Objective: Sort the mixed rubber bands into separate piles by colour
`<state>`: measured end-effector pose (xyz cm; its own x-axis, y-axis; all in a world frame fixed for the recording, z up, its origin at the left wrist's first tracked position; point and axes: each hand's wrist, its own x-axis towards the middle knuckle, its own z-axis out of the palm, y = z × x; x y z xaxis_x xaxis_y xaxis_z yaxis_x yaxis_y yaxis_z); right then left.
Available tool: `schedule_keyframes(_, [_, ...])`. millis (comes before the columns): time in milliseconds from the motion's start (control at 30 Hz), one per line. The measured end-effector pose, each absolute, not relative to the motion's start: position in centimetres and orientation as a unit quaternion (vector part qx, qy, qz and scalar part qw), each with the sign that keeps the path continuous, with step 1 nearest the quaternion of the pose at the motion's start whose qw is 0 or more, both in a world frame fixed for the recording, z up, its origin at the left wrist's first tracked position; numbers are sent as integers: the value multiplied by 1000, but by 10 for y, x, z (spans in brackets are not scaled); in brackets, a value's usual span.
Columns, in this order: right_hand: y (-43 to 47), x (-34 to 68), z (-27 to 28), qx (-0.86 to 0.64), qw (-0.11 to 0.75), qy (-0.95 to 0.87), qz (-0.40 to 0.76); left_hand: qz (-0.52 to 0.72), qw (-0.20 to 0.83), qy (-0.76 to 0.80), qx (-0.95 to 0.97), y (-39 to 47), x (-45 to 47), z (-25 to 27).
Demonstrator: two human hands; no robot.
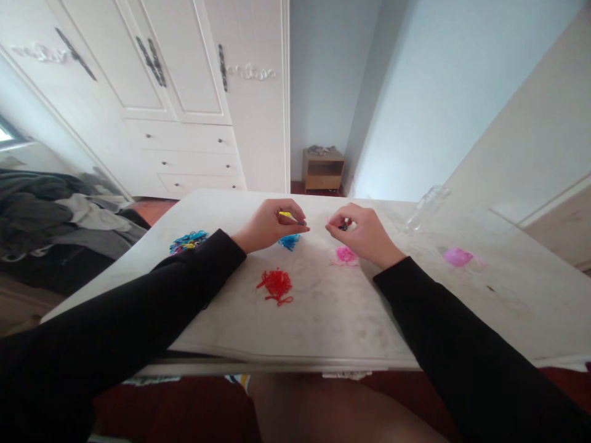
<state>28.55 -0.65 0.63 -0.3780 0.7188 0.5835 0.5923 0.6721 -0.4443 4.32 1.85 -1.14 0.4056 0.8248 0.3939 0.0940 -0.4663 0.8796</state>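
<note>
Handling small coloured loops appears to be the step. Beyond the red loop pile [277, 284], my left hand [265, 229] and right hand [364, 234] curl into pinches; I cannot tell what either grips. Next move, I judge, calls for fine fingertip control. Bare table [318, 326] lies nearer than the pile.

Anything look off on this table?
The leftmost pile mixes colours, while the red pile looks all red. The white tabletop has greyish smudges, plus a small dark mark at right. No obvious spill or breakage.
</note>
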Motion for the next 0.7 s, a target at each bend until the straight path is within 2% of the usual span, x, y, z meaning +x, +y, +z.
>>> schedule_keyframes(200, [-7,321,14,-428,336,-823,161,450,422,308,724,20,42,-13])
schedule_keyframes(433, [-11,319,15,-406,251,-851,220,462,306,338,761,25,40,-12])
schedule_keyframes(700, [-10,320,12,-405,267,-852,195,461,345,321,752,25,40,-15])
